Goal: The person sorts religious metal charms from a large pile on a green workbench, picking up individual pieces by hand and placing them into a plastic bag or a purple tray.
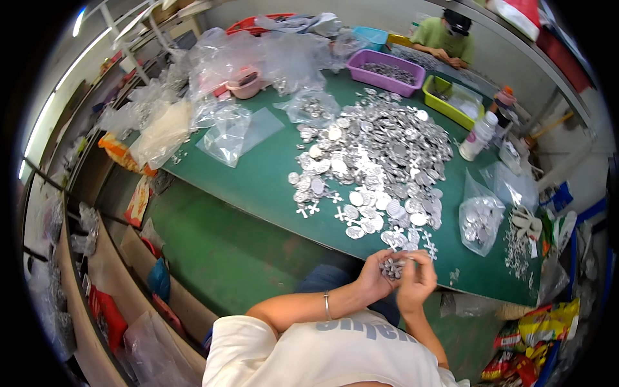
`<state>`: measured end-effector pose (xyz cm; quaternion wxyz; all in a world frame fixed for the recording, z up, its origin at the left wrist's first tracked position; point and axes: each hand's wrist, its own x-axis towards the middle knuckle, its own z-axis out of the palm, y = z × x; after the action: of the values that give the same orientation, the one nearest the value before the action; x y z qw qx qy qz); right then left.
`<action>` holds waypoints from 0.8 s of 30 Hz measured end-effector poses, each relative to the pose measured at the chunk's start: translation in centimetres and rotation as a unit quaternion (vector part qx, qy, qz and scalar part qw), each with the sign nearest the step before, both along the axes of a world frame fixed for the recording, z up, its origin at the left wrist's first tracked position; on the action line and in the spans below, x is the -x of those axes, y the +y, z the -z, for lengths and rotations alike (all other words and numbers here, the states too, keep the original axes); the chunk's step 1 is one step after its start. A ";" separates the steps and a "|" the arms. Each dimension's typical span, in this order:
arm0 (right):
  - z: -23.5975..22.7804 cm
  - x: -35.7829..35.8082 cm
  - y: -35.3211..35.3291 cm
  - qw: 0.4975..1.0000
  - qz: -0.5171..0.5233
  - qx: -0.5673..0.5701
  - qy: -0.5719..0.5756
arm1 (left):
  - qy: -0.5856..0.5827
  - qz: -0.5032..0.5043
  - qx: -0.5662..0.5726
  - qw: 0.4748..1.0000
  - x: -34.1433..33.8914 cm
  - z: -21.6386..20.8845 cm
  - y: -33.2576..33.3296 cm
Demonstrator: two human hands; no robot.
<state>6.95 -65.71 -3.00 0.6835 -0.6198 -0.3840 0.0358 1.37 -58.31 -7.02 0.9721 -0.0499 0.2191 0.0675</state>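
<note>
My left hand (372,278) is cupped palm up at the table's front edge, fingers curled round a clump of small silver metal charms (391,267). Beside it, my right hand (418,280) is bent over the clump, its fingers drawn together at the charms. Whatever sits between those fingertips is too small to make out. Just beyond both hands spreads a big heap of silver medallions (400,151), mostly oval and round. A few cross-shaped charms (429,244) lie along its near edge.
The green table (219,193) also bears a purple basin (361,71), a lime-green tray (445,111), a white bottle (478,137) and a bag of silver pieces (480,222). Plastic bags (258,55) pile up at the back left. A co-worker (445,40) sits across the table.
</note>
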 end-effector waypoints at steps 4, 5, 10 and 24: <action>1.6 -1.6 -1.5 0.989 0.058 0.031 0.132 | -0.015 -0.129 -0.003 0.991 2.1 1.0 6.6; 2.0 -2.0 -1.8 0.986 0.060 0.054 0.148 | 0.016 -0.159 -0.005 0.987 2.9 0.2 8.6; 4.6 -4.7 -3.2 0.970 0.083 0.032 0.227 | 0.071 -0.226 -0.046 0.970 3.4 -1.5 14.5; 6.8 -7.0 -3.9 0.935 0.092 -0.025 0.343 | 0.040 -0.122 -0.037 0.991 -0.9 -0.5 13.8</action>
<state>13.95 -69.60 -9.80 0.7892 -0.5850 -0.0686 0.1737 2.30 -44.55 -6.52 0.9483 -0.0372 0.2469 0.1961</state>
